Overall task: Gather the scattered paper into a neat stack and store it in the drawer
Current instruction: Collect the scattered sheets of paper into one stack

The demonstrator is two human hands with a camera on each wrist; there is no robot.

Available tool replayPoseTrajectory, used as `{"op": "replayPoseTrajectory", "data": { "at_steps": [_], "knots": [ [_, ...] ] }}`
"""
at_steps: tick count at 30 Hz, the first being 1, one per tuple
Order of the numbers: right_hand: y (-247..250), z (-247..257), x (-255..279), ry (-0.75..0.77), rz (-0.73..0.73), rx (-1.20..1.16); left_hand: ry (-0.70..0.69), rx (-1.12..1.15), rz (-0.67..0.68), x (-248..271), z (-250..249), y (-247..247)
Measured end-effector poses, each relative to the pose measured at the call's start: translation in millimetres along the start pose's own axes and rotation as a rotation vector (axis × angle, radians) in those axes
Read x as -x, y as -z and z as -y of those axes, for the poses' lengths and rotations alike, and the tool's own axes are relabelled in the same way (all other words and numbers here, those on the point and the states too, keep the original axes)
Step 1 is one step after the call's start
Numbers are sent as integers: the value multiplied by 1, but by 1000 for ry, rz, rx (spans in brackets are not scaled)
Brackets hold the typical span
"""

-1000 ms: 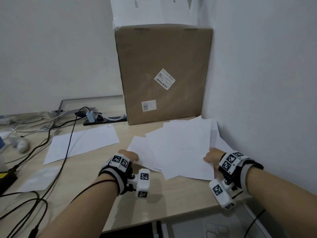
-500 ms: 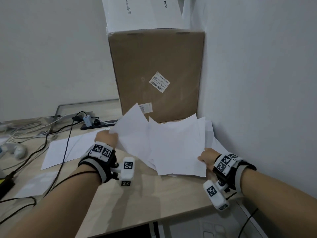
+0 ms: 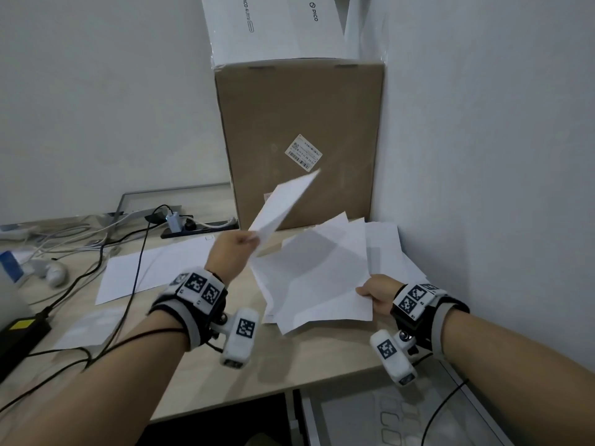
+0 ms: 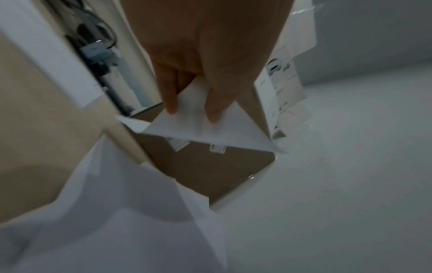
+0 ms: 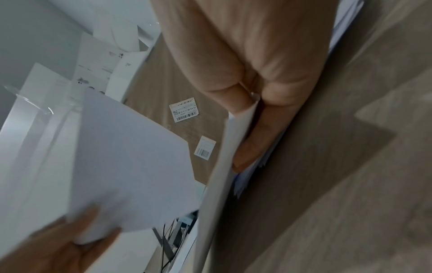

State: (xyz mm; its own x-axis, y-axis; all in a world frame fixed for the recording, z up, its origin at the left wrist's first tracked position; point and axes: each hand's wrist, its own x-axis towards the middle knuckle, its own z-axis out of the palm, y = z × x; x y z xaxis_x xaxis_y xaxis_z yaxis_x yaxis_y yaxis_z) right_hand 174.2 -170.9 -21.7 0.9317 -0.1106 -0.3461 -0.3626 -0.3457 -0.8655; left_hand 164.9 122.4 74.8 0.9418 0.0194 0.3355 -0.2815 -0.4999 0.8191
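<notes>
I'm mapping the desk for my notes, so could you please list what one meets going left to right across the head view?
Black power adapter → single sheet flat on the desk → left hand pinching a raised sheet → paper pile → right hand gripping the pile's edge.

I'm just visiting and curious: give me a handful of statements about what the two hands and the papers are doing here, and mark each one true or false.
1. The left hand holds a sheet raised off the desk. True.
2. The right hand is empty. False: it grips the edge of the paper pile.
3. A brown box stands behind the pile. True.
4. All the paper is already in one neat stack. False: the pile is fanned out, and another sheet lies apart to the left.
5. The raised sheet is crumpled into a ball. False: it is flat, pinched at a corner.
</notes>
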Motion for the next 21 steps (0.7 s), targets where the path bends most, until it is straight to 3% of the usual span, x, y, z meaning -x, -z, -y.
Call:
{"op": "replayPoseTrajectory", "data": {
  "at_steps": [7,15,18,21],
  "knots": [
    [-10,5,26,-109,136,-415,165,-173,504,35,54,-20],
    [-3,12,15,-167,158,-345,327,-26,750,48,57,-10],
    [-8,10,5,-172,107,-23,356,60,671,44,59,-10],
    [-12,8,-13,-69,47,-5,386,53,359,32,76,-14]
  ]
}}
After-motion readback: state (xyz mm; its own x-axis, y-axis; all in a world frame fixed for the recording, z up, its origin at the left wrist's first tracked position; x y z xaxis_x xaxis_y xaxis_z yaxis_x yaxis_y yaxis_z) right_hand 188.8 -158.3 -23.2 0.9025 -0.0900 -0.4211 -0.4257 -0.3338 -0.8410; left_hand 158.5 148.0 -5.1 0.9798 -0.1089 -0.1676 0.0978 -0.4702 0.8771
